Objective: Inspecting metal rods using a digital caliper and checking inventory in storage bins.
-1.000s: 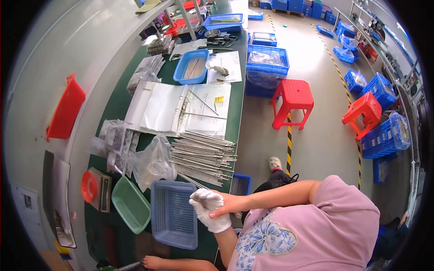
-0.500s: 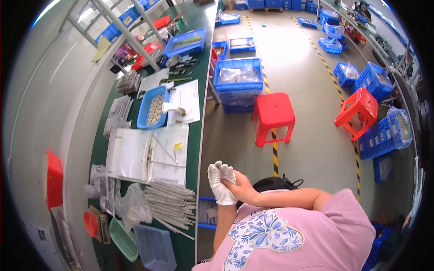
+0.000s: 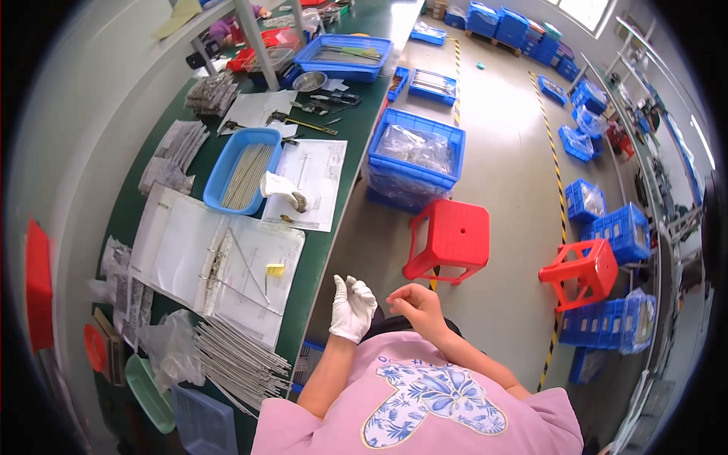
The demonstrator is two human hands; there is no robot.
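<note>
My left hand (image 3: 353,309) wears a white glove and is raised in front of my chest. Its fingers are loosely bent, with the thumb apart and nothing seen in the palm. Bare and a little to its right, my right hand (image 3: 422,309) has its fingers curled in toward the thumb; no object shows in them. The two hands do not touch. Nearest on the green bench (image 3: 318,262) are an open binder (image 3: 171,235) with drawing sheets and a bundle of thin grey rods (image 3: 241,362). A crumpled white cloth (image 3: 279,186) with a brownish end lies on a drawing sheet (image 3: 322,178).
A blue tray (image 3: 216,180) of thin rods stands beyond the binder, with calipers (image 3: 307,123) behind it. Plastic bags (image 3: 173,350) and a green tray (image 3: 146,390) sit at the near left. A red stool (image 3: 464,231) and a blue crate (image 3: 379,155) stand on the floor ahead.
My right hand has let go of the gloved left hand and moved off to the right. The view has turned, so the bench appears tilted and farther left.
</note>
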